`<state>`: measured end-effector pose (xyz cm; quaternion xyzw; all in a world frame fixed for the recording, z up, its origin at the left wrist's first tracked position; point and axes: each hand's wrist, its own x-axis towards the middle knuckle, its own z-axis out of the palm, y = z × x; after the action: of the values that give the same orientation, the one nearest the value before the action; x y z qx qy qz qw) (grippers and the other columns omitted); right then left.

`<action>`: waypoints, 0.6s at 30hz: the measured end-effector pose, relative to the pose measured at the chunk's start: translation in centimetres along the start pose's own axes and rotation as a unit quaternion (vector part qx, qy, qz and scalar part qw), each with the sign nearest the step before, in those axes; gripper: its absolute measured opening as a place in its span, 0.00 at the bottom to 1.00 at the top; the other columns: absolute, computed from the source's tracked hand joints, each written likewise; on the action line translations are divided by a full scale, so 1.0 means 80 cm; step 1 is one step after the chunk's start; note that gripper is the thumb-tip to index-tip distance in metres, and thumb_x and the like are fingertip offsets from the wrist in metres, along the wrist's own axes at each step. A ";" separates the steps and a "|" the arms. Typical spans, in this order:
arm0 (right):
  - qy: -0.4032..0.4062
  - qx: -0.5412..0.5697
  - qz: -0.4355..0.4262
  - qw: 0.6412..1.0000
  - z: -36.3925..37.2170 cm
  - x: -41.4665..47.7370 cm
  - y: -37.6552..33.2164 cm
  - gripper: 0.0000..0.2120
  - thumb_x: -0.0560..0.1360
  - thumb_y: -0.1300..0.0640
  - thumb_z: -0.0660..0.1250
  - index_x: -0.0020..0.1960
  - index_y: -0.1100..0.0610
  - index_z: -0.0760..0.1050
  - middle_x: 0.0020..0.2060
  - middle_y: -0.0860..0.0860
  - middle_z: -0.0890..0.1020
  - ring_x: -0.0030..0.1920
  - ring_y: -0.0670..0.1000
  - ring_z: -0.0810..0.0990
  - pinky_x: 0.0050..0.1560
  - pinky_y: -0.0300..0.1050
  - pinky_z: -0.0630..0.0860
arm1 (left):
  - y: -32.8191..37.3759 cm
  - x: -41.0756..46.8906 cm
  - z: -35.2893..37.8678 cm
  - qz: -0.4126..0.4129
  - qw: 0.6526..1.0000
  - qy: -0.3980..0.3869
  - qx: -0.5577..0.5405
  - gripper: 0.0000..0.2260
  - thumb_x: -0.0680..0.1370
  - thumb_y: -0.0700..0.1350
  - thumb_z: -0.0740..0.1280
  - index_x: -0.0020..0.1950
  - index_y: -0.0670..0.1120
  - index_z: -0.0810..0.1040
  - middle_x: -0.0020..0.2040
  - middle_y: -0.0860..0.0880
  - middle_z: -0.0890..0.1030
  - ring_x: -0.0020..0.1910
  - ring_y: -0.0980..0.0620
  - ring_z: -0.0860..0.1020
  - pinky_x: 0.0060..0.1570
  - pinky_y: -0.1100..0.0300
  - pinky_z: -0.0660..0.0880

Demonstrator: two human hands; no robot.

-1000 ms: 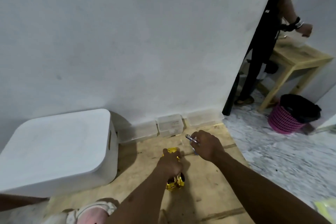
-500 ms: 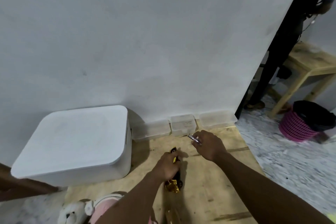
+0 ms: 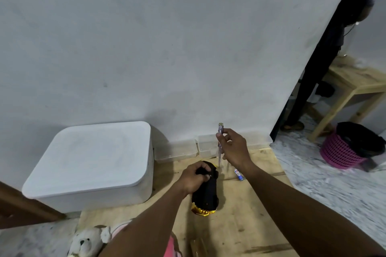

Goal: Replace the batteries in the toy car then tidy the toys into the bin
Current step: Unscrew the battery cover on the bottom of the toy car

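A gold toy car (image 3: 205, 196) lies upside down on the wooden board (image 3: 246, 223), its black underside facing up. My left hand (image 3: 193, 178) grips its far end. My right hand (image 3: 232, 147) holds a slim screwdriver (image 3: 220, 144) upright, tip pointing down just beyond the car's far end. A small blue and white battery (image 3: 238, 174) lies on the board right of the car. The white lidded bin (image 3: 92, 165) stands at the left against the wall. A white teddy bear (image 3: 87, 242) lies at the lower left.
Two clear plastic boxes (image 3: 177, 150) sit along the wall base behind the car. At the right a person stands by a wooden table (image 3: 351, 87), with a pink basket (image 3: 342, 150) lined in black on the marble floor.
The car has been turned over, black underside now up. My right hand rose and swung the screwdriver from lying flat to upright above the car's far end.
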<state>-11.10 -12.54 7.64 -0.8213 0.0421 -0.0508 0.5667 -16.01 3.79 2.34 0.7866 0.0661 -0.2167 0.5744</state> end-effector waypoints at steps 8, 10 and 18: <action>-0.031 0.064 0.009 0.997 -0.003 -0.005 -0.018 0.07 0.79 0.56 0.67 0.56 0.54 0.77 0.37 0.55 0.79 0.33 0.51 0.82 0.31 0.54 0.83 | 0.010 -0.008 0.001 -0.020 0.998 0.000 -0.054 0.08 0.80 0.42 0.64 0.50 0.54 0.80 0.58 0.46 0.79 0.57 0.44 0.78 0.43 0.55 0.77; -0.034 0.068 0.006 0.997 -0.002 -0.006 -0.019 0.07 0.79 0.58 0.67 0.56 0.55 0.77 0.37 0.55 0.79 0.34 0.52 0.83 0.33 0.56 0.83 | 0.014 -0.009 0.000 -0.030 0.997 -0.009 -0.077 0.08 0.80 0.41 0.63 0.50 0.53 0.79 0.58 0.46 0.79 0.55 0.45 0.77 0.43 0.54 0.77; -0.027 0.048 -0.021 0.998 0.000 -0.007 -0.025 0.08 0.79 0.59 0.66 0.57 0.54 0.77 0.40 0.59 0.80 0.36 0.54 0.84 0.34 0.54 0.83 | 0.022 -0.005 -0.006 -0.056 0.991 -0.027 -0.115 0.11 0.80 0.38 0.59 0.50 0.52 0.78 0.54 0.46 0.78 0.49 0.48 0.74 0.40 0.56 0.72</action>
<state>-11.62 -11.74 9.47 -0.7952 0.0072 -0.0427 0.6048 -15.65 3.69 4.15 0.7044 0.1191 -0.2608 0.6493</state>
